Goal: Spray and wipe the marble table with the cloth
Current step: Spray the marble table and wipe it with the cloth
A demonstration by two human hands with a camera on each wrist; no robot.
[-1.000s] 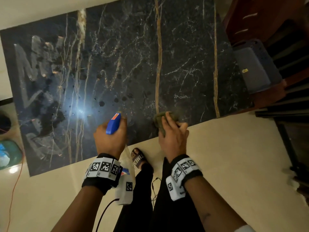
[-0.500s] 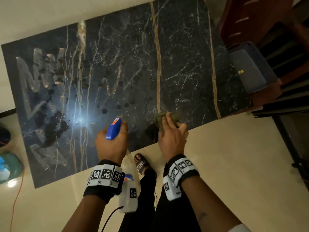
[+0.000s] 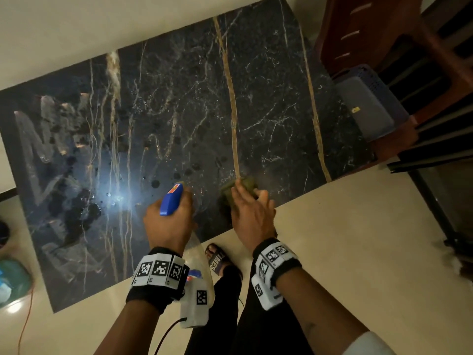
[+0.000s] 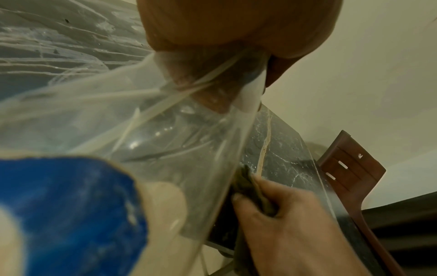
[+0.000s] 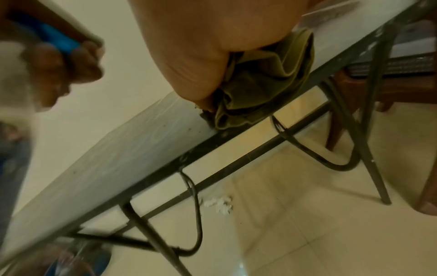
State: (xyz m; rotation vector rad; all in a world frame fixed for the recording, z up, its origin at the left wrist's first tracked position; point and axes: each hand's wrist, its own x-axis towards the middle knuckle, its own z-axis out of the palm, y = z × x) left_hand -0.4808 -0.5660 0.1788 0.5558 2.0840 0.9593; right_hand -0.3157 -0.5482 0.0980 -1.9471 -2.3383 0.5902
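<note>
Now, going left to right, your left hand (image 3: pixel 167 221) is gripping the spray bottle (image 3: pixel 196 285) by its blue head, nozzle pointing out over the droplets on the marble desk (image 3: pixel 268 103). Your right hand (image 3: pixel 252 216) is pressing the bunched green cloth (image 3: pixel 242 185) onto the near edge, so the wet patch lies leftward and away from it, nearer the left hand. Only "TIMES" on your sandal (image 3: pixel 217 260) is reading clearly.

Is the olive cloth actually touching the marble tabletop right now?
Touching. The right wrist view shows the olive cloth bunched under the right hand, pressed onto the marble tabletop near its edge.
</note>
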